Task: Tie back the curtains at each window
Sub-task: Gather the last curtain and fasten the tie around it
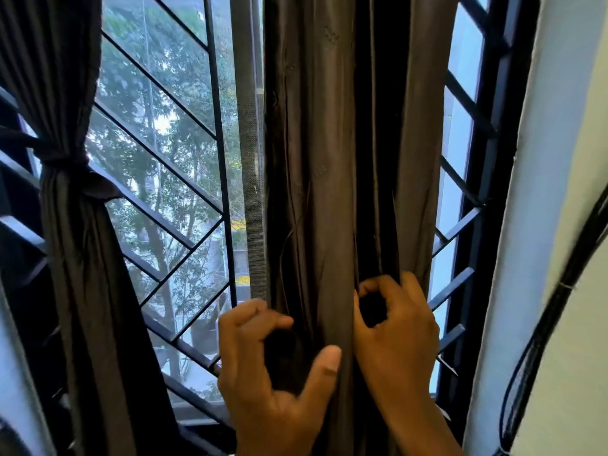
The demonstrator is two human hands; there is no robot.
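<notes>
Right curtain (329, 159) hangs gathered in a loose column at centre, before the window grille (184, 166). Left hand (273, 363) grasps its left folds, thumb pressed against the front. Right hand (394, 334) pinches folds on its right side. Left curtain (75, 241) is bound by a tieback (65, 161). Black cables (539, 340) run down the wall (543, 192).

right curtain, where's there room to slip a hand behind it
Open gaps: between the right curtain and the black window frame, above the right hand; and left of it, beside the mesh strip. Crowded low down, where the left hand also grips the folds.
</notes>
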